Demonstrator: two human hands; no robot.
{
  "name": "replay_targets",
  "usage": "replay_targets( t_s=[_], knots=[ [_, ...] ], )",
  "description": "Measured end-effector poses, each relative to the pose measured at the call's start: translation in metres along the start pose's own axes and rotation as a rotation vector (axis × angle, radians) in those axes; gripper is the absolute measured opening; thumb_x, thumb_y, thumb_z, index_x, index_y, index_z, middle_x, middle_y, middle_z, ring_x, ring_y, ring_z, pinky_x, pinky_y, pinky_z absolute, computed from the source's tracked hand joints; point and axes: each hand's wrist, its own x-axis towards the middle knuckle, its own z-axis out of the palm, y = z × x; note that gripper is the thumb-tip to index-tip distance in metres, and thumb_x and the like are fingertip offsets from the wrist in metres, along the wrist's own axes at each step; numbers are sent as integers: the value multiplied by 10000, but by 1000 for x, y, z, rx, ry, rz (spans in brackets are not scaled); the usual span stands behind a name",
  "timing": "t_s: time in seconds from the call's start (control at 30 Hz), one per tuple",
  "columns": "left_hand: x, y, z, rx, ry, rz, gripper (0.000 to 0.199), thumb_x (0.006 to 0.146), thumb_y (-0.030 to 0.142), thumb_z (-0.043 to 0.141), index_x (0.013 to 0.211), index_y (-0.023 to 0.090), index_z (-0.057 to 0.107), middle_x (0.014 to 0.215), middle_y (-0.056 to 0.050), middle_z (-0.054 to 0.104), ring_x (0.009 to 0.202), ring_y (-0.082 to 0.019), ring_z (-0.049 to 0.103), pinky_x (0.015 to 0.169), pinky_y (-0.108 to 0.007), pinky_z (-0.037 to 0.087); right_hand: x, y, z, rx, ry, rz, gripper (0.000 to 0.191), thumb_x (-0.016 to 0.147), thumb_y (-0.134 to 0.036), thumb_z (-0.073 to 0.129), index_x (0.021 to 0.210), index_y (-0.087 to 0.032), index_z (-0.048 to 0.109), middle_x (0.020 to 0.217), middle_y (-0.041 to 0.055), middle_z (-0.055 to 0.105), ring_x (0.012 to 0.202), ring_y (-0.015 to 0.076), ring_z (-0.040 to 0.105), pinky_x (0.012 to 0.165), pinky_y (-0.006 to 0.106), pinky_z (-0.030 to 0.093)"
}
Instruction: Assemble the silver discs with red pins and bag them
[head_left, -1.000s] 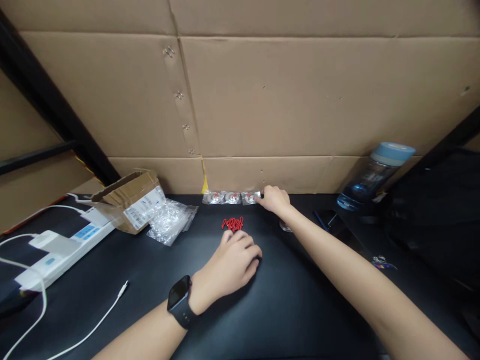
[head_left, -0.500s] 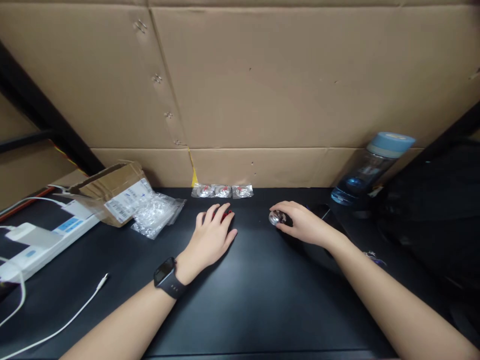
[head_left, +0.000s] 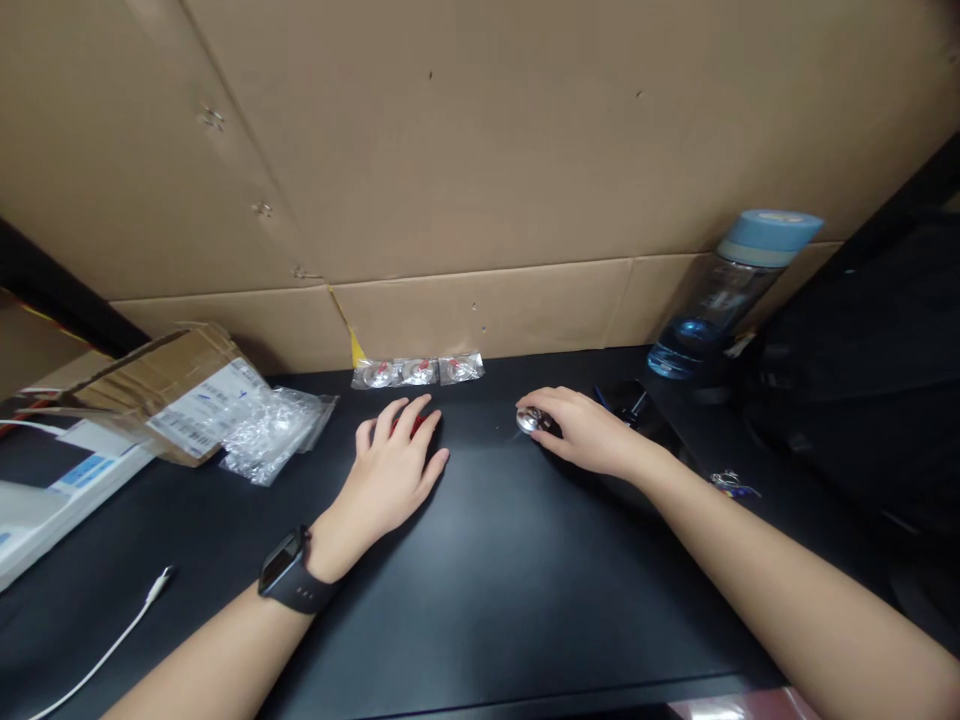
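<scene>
Unreadable print on the box label (head_left: 201, 405) — left hand (head_left: 390, 470) spread flat over red pieces (head_left: 415, 424) on the desk (head_left: 510, 600), right hand (head_left: 585, 438) pinching a small silver disc (head_left: 528, 420).

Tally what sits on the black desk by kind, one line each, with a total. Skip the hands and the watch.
Small sealed clear packets in a row by the cardboard wall: 3
Heap of clear plastic bags: 1
Cardboard box with label: 1
Blue-capped water bottle: 1
Small shiny round piece at the right hand: 1
Red bits under the left hand: 1 cluster
White cable: 1
Total: 9
</scene>
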Motion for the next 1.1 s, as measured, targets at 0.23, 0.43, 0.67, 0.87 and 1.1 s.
replay_targets(
  t_s=[0.23,0.43,0.67,0.87,1.1],
  knots=[
    [0,1,-3,-37,-6,-1,402,1030,378,485,1380,246,632,1572,-151,470,1436,-415,369,1037,-615,361,1,3,-2,45,-18,-59,295,924,-117,619,1184,-244,675,1211,81,703,1115,264,645,1002,438,515],
    [0,0,-5,-191,-3,120,308,1024,324,537,1288,353,693,1525,-86,519,1437,-389,351,1042,-593,341,-1,0,-6,-2,-29,-46,316,899,-95,649,1174,-250,662,1211,73,687,1117,268,625,994,434,514],
    [-3,5,-14,-364,-84,289,163,989,382,636,1110,316,723,1361,-50,624,1377,-327,408,1093,-543,292,-3,-10,-8,-32,6,-88,415,883,-59,636,1251,-250,636,1255,89,660,1157,273,609,1021,443,507],
    [-5,17,-16,-386,-87,126,249,933,434,702,1073,239,636,1240,-68,652,1229,-294,485,1009,-483,361,-3,-26,-8,80,32,-114,467,830,-112,702,1265,-266,631,1233,79,656,1158,273,621,1010,425,525],
    [-13,23,-13,-374,-102,102,94,982,319,657,1034,241,656,1143,-43,667,1194,-269,499,958,-420,369,-5,-41,-9,142,19,-128,452,810,-100,698,1231,-260,657,1194,75,661,1109,255,640,990,396,529]
  ],
)
